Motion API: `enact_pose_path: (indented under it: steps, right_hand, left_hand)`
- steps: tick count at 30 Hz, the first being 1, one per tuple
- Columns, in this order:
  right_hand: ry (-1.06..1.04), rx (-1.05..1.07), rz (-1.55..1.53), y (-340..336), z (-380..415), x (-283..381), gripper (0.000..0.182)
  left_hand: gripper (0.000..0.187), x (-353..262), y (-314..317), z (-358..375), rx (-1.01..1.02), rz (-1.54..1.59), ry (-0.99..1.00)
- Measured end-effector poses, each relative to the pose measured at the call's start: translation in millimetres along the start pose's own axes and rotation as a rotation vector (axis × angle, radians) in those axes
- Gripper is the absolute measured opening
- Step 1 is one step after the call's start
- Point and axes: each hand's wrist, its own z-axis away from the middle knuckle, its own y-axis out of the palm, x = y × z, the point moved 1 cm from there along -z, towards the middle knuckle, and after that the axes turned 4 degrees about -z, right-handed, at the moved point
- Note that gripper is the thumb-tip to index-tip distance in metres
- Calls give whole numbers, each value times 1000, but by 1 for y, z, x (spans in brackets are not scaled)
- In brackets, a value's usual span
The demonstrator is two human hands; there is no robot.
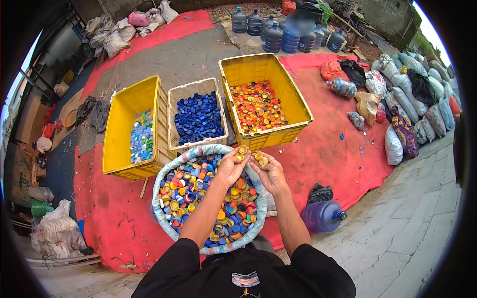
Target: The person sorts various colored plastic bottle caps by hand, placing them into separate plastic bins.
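My left hand (231, 168) is closed on yellow bottle caps (242, 150), pinched at the fingertips. Close beside it, my right hand (271, 175) grips more yellow bottle caps (263, 161). Both hands are over the far edge of a round sack (157, 198) with a rolled rim, filled with mixed-colour bottle caps (233, 216). Just beyond my hands stands a yellow crate (273, 139) holding red, orange and yellow caps (256, 105). A whitish crate (172, 130) contains dark blue caps (198, 118). Light blue, white and green caps (142, 138) lie in another yellow crate (118, 124) at the left.
A large blue water jug (322, 216) lies on its side at the right, near a black plastic bag (320, 193). Red sheeting (343, 159) covers the ground. Filled sacks (405, 99) are piled at right; several upright jugs (273, 38) stand at the back.
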Motion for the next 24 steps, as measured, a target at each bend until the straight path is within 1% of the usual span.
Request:
enact_pose_path:
  steps: [1,3,4,5,7,8,9,10,11,13,14,15,17,18,19,20,23,24]
  right_hand:
    - [-5,-19,-4,0,-14,3,45]
    - [-20,-67,-12,-13,-46,6,43]
    - [-36,-34,-21,-17,-64,8,40]
    - [-51,-55,-20,-21,-83,13,37]
    - [-81,-92,-13,-9,-115,30,31]
    - [-101,-116,70,-7,-132,37,27]
    - [-120,-141,152,-10,-150,41,24]
    - [-135,-168,231,-14,-165,42,21]
    - [-114,-164,226,-23,-173,43,15]
    - [-121,-228,272,-26,-158,42,18]
    - [-142,-209,241,-30,-145,39,29]
    - [-149,-233,236,-32,-132,38,32]
    - [-159,-277,226,-40,-102,30,40]
    - [-175,-268,279,-44,-87,24,39]
    - [-193,-261,333,-49,-70,18,39]
    - [-213,-254,388,-53,-53,11,39]
    - [-304,-311,782,-57,-3,-16,35]
    - [-375,-306,964,-56,12,-25,33]
  left_hand:
    - [55,-1,3,-14,14,3,-1]
    - [54,-2,3,-44,-31,-27,-21]
    - [53,-3,1,-62,-38,-45,-36]
    - [53,-5,0,-81,-45,-63,-47]
    - [50,-16,4,-118,-133,-109,-20]
    - [49,-24,3,-135,-55,-97,-21]
    - [54,-33,20,-134,-97,-140,17]
    - [61,-39,18,-141,-100,-236,35]
    - [68,-44,10,-143,-110,-330,49]
    - [78,-49,9,-120,-143,-354,90]
    - [82,-52,0,-109,-134,-378,87]
    - [75,-55,-1,-93,-176,-438,113]
    - [66,-62,-16,-57,-115,-417,150]
    - [54,-63,-27,-39,-114,-363,172]
    - [46,-64,-31,-14,-124,-327,193]
    - [42,-63,-41,9,-144,-312,219]
    - [33,-52,-68,75,-220,-335,276]
    - [28,-46,-79,92,-271,-338,288]
